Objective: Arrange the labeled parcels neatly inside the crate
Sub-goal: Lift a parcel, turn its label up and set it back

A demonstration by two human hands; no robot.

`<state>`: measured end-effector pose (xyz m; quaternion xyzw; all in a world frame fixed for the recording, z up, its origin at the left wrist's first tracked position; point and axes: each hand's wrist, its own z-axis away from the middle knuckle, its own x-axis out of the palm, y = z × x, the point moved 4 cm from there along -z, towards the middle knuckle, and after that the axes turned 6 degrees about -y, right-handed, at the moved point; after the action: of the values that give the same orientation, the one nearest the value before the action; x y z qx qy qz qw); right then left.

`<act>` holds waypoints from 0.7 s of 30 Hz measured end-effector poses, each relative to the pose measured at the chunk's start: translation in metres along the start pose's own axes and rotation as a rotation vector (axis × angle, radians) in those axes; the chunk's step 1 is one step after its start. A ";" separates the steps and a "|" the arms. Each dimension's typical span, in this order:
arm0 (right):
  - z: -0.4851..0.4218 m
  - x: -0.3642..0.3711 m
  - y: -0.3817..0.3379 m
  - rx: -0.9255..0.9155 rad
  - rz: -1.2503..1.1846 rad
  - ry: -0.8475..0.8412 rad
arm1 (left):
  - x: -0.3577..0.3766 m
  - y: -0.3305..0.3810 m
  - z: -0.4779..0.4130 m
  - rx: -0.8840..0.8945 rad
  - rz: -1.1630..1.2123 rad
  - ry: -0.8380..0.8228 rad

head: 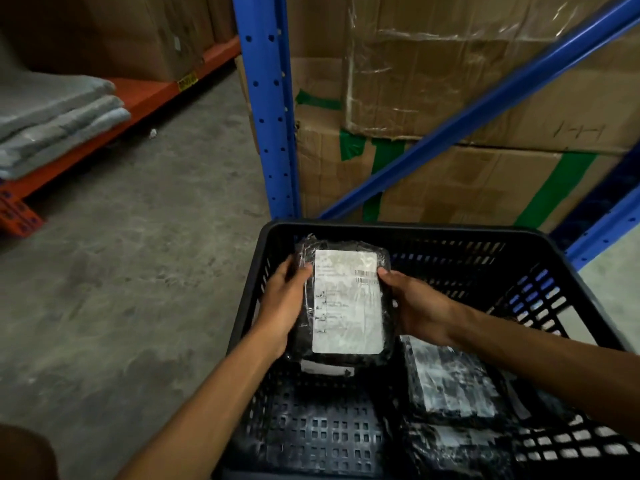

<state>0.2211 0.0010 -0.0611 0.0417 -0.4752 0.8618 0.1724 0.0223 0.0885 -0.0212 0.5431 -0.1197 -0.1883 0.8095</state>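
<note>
My left hand (282,306) and right hand (419,308) clamped on either side of a black labeled parcel (346,301), held centre frame over the black crate (398,227), two more parcels (453,386) lying lower right inside

Your two forearms are bare all the way to the bottom edge of the view, with no sleeve, glove, watch or ring showing. Your left hand (282,306) and right hand (420,308) are bare too, nails short.
</note>
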 end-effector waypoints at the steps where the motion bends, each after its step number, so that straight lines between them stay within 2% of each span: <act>1: -0.005 0.004 0.004 0.012 -0.012 0.012 | 0.000 -0.007 0.002 -0.018 -0.064 -0.016; 6: -0.031 0.022 0.019 -0.015 -0.008 0.163 | 0.002 -0.019 -0.017 -0.062 -0.228 0.044; 10: -0.048 0.034 0.034 -0.067 -0.016 0.144 | 0.002 -0.021 -0.048 -0.183 -0.459 0.199; 13: -0.057 0.037 0.059 0.001 0.106 0.133 | 0.007 -0.037 -0.057 -0.252 -0.710 0.148; 18: -0.069 0.035 0.064 0.160 0.486 0.300 | 0.013 -0.053 -0.053 -0.078 -0.933 0.319; 21: -0.070 0.031 0.048 0.204 0.697 0.212 | 0.009 -0.049 -0.049 -0.003 -0.951 0.337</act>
<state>0.1821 0.0435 -0.1307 -0.1948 -0.3522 0.9112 -0.0880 0.0412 0.1090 -0.0851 0.5593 0.2736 -0.4460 0.6430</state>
